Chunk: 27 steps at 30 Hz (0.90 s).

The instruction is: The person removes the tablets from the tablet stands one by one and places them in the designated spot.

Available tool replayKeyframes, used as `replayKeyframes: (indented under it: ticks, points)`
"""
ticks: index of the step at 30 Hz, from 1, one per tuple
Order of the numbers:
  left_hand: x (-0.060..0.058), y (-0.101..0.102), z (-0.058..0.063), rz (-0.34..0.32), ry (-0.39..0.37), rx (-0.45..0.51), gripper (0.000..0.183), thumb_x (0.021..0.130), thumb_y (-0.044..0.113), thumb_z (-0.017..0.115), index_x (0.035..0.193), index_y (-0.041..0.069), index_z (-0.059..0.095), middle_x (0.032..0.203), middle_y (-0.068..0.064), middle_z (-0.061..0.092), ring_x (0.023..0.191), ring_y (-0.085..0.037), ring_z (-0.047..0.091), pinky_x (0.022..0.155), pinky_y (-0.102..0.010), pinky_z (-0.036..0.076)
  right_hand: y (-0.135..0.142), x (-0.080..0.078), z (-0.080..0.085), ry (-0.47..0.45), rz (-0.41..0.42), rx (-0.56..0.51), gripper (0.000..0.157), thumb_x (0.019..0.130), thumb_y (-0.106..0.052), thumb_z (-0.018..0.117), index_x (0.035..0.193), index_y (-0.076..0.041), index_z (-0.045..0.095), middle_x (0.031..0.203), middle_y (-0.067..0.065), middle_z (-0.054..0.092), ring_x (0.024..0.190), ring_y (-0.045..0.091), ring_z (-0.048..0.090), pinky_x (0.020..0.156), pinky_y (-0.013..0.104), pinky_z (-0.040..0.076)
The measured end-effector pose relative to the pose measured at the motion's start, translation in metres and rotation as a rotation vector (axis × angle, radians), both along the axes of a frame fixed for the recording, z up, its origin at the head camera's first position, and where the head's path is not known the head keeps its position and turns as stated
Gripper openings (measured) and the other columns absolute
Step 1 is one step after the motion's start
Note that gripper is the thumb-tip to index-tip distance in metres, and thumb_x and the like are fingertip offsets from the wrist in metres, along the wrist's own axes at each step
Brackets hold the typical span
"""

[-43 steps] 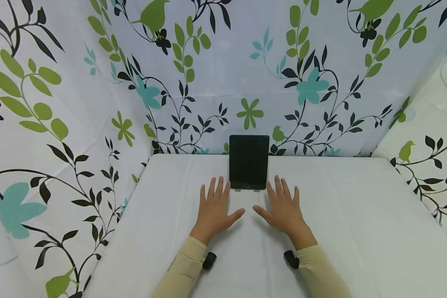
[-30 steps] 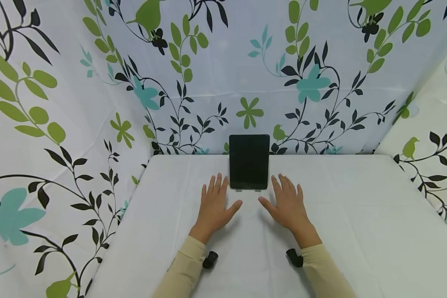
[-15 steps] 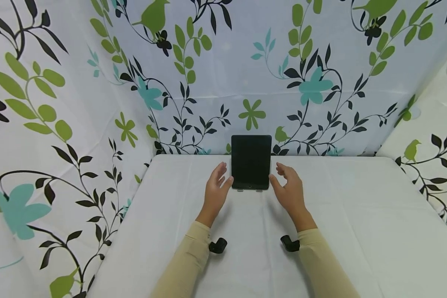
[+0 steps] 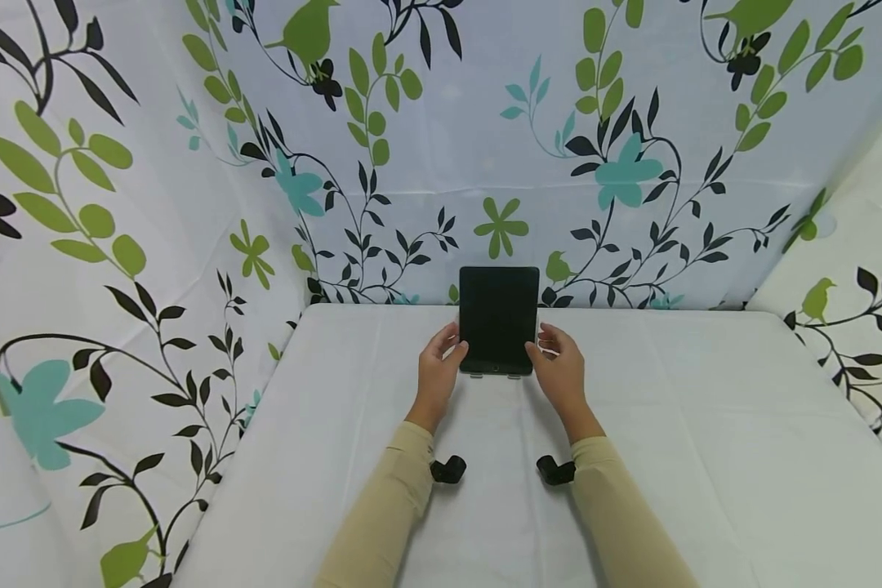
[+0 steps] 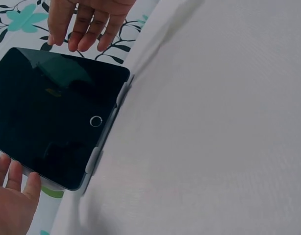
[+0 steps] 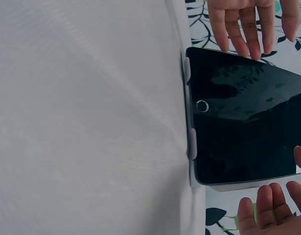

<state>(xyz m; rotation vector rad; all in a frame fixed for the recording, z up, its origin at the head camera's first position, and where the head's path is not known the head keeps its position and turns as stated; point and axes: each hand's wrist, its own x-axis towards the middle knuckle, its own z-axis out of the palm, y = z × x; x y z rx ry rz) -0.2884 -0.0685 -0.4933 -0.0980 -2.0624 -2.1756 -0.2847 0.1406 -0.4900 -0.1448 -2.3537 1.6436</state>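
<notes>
A black tablet (image 4: pixel 499 318) with a round home button stands upright, leaning back on a small stand with two lips (image 5: pixel 93 159) under its lower edge. My left hand (image 4: pixel 437 377) is at its left side, fingers loosely bent, thumb close to the edge. At the right side is my right hand (image 4: pixel 561 376), its thumb in front of the screen's border. In the right wrist view, a gap shows between the right fingers (image 6: pixel 265 205) and the tablet's edge. Whether either thumb touches the tablet is hard to tell.
A white cloth covers the table (image 4: pixel 669 441). Leaf-patterned curtains (image 4: pixel 412 163) hang behind and at both sides. Black wrist cameras, left (image 4: pixel 448 469) and right (image 4: pixel 556 470), stick out from the cuffs of beige sleeves.
Both hands were spread flat on the table before the tablet. They have lifted, turned palms inward, and moved forward to the tablet's two sides. The tablet stays in place.
</notes>
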Motion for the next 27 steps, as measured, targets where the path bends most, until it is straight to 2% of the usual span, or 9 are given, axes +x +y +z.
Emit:
replayKeyframes:
  ticks: [5, 8, 11, 15, 19, 21, 25, 27]
  points:
    - [-0.003, 0.001, -0.008, 0.018, 0.008, -0.015, 0.049, 0.102, 0.016, 0.062, 0.148, 0.003, 0.052, 0.150, -0.011, 0.054, 0.139, -0.029, 0.050, 0.116, -0.045, 0.044, 0.000, -0.002, -0.009, 0.005, 0.018, -0.028, 0.047, 0.098, -0.018, 0.068, 0.141, -0.004, 0.057, 0.131, 0.017, 0.062, 0.126, 0.031, 0.061, 0.109, 0.044, 0.051]
    - [-0.003, 0.002, -0.013, 0.030, 0.007, -0.050, 0.047, 0.101, 0.017, 0.063, 0.146, 0.007, 0.055, 0.148, -0.010, 0.054, 0.138, -0.028, 0.051, 0.114, -0.044, 0.046, 0.000, -0.004, -0.013, 0.016, 0.020, -0.059, 0.044, 0.097, -0.016, 0.069, 0.138, -0.002, 0.059, 0.129, 0.018, 0.063, 0.124, 0.031, 0.062, 0.107, 0.043, 0.053]
    - [-0.002, 0.004, -0.020, 0.038, 0.015, -0.085, 0.047, 0.099, 0.015, 0.064, 0.145, 0.009, 0.056, 0.147, -0.009, 0.053, 0.136, -0.027, 0.051, 0.114, -0.043, 0.046, -0.001, -0.006, -0.020, -0.006, 0.005, -0.092, 0.041, 0.097, -0.016, 0.069, 0.134, -0.002, 0.061, 0.127, 0.017, 0.064, 0.119, 0.027, 0.063, 0.100, 0.031, 0.055]
    - [-0.001, 0.004, -0.034, 0.044, 0.032, -0.097, 0.047, 0.098, 0.009, 0.065, 0.144, 0.008, 0.055, 0.140, -0.012, 0.053, 0.130, -0.027, 0.051, 0.115, -0.041, 0.045, -0.004, -0.008, -0.031, -0.029, -0.030, -0.126, 0.038, 0.094, -0.015, 0.072, 0.128, -0.001, 0.066, 0.120, 0.019, 0.067, 0.105, 0.021, 0.065, 0.080, 0.011, 0.050]
    - [0.000, 0.005, -0.042, 0.052, 0.061, -0.091, 0.049, 0.096, 0.003, 0.066, 0.143, 0.006, 0.055, 0.136, -0.016, 0.053, 0.128, -0.031, 0.052, 0.115, -0.044, 0.045, -0.006, -0.007, -0.044, -0.001, -0.074, -0.124, 0.035, 0.089, -0.013, 0.079, 0.121, 0.000, 0.069, 0.113, 0.018, 0.070, 0.094, 0.017, 0.064, 0.073, 0.007, 0.046]
    - [0.000, 0.007, -0.041, 0.069, 0.073, -0.099, 0.050, 0.094, 0.001, 0.068, 0.142, 0.005, 0.056, 0.133, -0.017, 0.055, 0.126, -0.031, 0.053, 0.114, -0.044, 0.046, -0.008, -0.006, -0.049, 0.021, -0.098, -0.088, 0.037, 0.087, -0.014, 0.082, 0.119, 0.000, 0.069, 0.111, 0.017, 0.070, 0.094, 0.018, 0.064, 0.077, 0.011, 0.048]
    - [0.000, 0.010, -0.044, 0.126, 0.073, -0.137, 0.047, 0.091, 0.002, 0.071, 0.137, 0.006, 0.061, 0.125, -0.012, 0.060, 0.120, -0.025, 0.057, 0.110, -0.038, 0.050, -0.014, -0.002, -0.054, 0.073, -0.150, -0.011, 0.042, 0.081, -0.015, 0.087, 0.115, 0.001, 0.069, 0.107, 0.018, 0.070, 0.094, 0.028, 0.067, 0.083, 0.030, 0.055]
    - [0.000, 0.009, -0.048, 0.153, 0.071, -0.157, 0.045, 0.091, 0.003, 0.072, 0.135, 0.006, 0.063, 0.123, -0.011, 0.061, 0.117, -0.024, 0.059, 0.107, -0.036, 0.052, -0.017, -0.001, -0.056, 0.084, -0.162, 0.014, 0.043, 0.080, -0.016, 0.087, 0.114, 0.002, 0.069, 0.106, 0.018, 0.070, 0.094, 0.028, 0.066, 0.085, 0.039, 0.055]
